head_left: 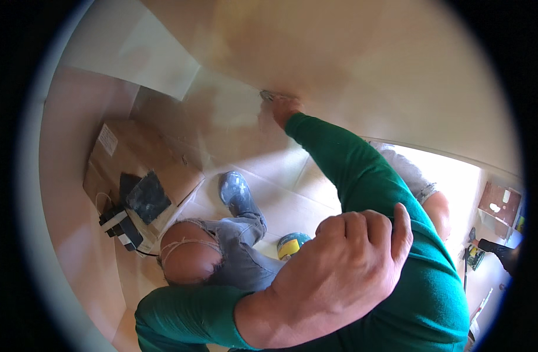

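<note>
My right arm, in a green sleeve, reaches far forward. Its hand (285,110) grips a small putty knife (267,95) low against the pale wall (363,64). The fingers are partly hidden behind the back of that hand. Closer to me, my left hand (348,258) crosses over in front of my right upper arm, back of the hand up. Several of its fingers curl under, with the outermost one lifted; anything in them is hidden. A round tub (288,246) with a yellow label stands on the floor behind my left hand.
At left stands a cardboard box (143,155) with a dark flat square (147,198) and a black device with a cable (121,226) on it. My bent knee (190,252) is beside it. At far right are a brown-faced board (499,202) and another tub (474,257).
</note>
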`<move>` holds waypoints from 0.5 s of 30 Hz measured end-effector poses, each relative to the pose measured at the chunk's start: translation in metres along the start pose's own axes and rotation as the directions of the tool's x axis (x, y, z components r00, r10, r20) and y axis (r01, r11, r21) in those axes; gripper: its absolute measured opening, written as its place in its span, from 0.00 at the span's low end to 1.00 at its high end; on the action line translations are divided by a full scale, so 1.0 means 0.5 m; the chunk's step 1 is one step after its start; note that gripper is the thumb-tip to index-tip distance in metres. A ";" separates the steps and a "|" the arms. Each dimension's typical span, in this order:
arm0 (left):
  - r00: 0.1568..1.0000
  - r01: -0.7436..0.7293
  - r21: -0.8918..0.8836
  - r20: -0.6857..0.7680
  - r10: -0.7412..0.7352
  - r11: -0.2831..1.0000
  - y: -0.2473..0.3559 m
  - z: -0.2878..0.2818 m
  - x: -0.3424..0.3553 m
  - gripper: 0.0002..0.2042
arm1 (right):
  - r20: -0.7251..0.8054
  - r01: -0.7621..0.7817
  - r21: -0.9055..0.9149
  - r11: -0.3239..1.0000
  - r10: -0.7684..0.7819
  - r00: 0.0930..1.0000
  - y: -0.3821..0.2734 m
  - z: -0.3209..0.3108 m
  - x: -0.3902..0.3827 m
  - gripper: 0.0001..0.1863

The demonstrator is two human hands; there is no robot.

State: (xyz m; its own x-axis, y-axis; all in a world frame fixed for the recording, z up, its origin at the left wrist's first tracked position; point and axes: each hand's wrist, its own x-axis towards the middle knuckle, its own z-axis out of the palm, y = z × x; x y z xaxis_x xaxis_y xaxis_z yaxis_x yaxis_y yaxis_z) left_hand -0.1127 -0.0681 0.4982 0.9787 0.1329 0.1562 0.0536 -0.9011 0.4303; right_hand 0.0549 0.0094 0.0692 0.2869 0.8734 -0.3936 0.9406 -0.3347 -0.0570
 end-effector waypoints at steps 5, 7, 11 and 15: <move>0.996 0.010 0.018 0.084 -0.012 1.000 0.015 0.011 -0.021 0.20 | 0.040 0.080 -0.281 0.956 -0.072 0.997 0.109 0.010 -0.137 0.15; 0.998 0.021 0.004 0.053 -0.022 1.000 0.018 0.026 -0.020 0.20 | 0.143 -0.070 -0.124 0.990 0.087 0.986 0.174 -0.007 -0.177 0.15; 0.988 0.049 -0.395 -0.118 -0.103 0.917 -0.046 0.089 -0.030 0.09 | 0.354 -0.043 -0.022 0.999 0.048 0.934 0.195 -0.112 -0.268 0.16; 0.851 0.525 -0.331 0.211 -0.481 0.784 -0.081 0.218 0.034 0.24 | 0.229 0.100 0.134 0.986 -0.129 0.965 0.159 -0.303 -0.390 0.16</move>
State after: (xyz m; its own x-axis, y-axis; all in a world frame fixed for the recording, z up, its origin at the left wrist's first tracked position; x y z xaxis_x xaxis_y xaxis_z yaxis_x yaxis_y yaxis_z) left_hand -0.0765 -0.0742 0.3865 0.8488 0.4597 -0.2612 0.4905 -0.5002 0.7136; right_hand 0.1013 -0.1339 0.2805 0.1135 0.8050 -0.5823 0.9317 -0.2897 -0.2189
